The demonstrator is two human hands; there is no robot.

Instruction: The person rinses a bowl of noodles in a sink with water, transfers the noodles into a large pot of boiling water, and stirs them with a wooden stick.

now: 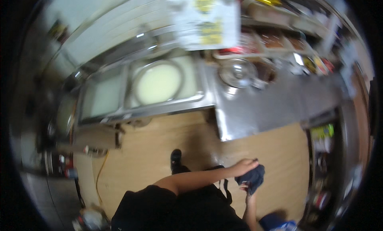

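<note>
A dark, crumpled cloth (254, 177) hangs between my two hands, low and to the right in view. My left hand (244, 167) reaches across my body and grips its upper edge. From below, my right hand (246, 187) holds the cloth, which partly hides the fingers. Both hands are over the tan floor (278, 159), apart from the steel counter (260, 105) ahead. The whole view is blurred.
A steel double sink (209, 95) with cloudy liquid and a round pan (158, 83) stands ahead left. A glass-like lidded pot (238, 72) sits on the counter, whose corner juts out. Shelving (321, 171) lines the right; a blue item (276, 222) is on the floor.
</note>
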